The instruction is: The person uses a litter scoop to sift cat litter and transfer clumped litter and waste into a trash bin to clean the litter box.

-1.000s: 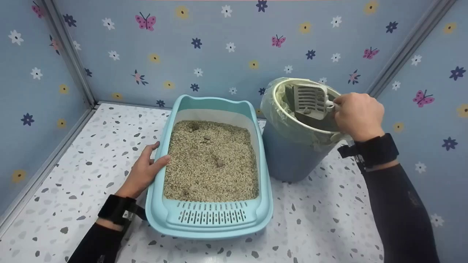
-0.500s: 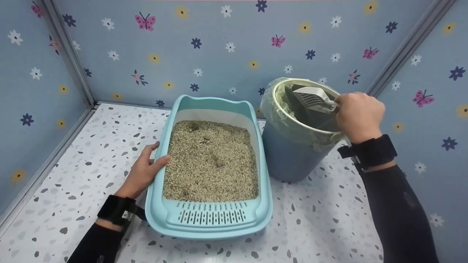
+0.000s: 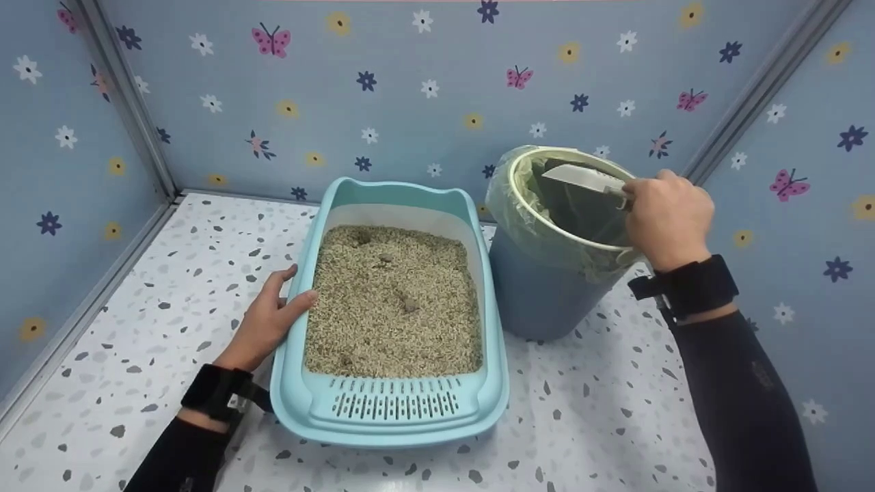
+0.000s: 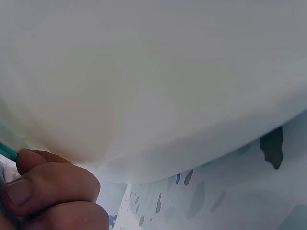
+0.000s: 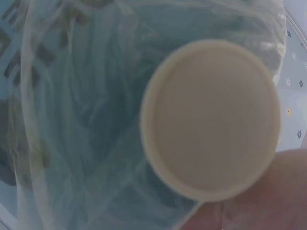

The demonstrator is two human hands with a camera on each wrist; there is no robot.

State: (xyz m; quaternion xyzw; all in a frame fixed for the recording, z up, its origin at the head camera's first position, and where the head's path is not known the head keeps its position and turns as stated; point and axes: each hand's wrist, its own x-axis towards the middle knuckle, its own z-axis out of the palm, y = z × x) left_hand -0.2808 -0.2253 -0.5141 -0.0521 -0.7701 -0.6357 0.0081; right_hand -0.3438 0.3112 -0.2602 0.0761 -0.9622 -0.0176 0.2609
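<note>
My right hand [image 3: 670, 219] grips a light-grey slotted litter scoop [image 3: 584, 179] by its handle, over the mouth of a blue bin [image 3: 540, 287]. The scoop is tipped on edge, so its slots hardly show. Beside the left wall of a turquoise litter box [image 3: 389, 437], my left hand [image 3: 266, 321] holds the rim, thumb on top. In the left wrist view its curled fingers [image 4: 57, 184] sit at the edge of the pale box wall [image 4: 168, 96]. Grainy beige litter [image 3: 396, 328] fills the box, with a clump [image 3: 410, 305] near the middle.
A translucent bag [image 3: 519, 205] lines the bin and hangs over its outside, under a cream ring [image 3: 581, 239]. A round cream tab [image 5: 211, 120] fills much of the right wrist view. Flower-patterned panels [image 3: 410, 109] enclose the speckled floor [image 3: 581, 424] at back and sides.
The scoop has turned from showing its slotted face, with a small clump on it, to nearly edge-on; that clump is no longer seen. My left hand and the litter box stay put.
</note>
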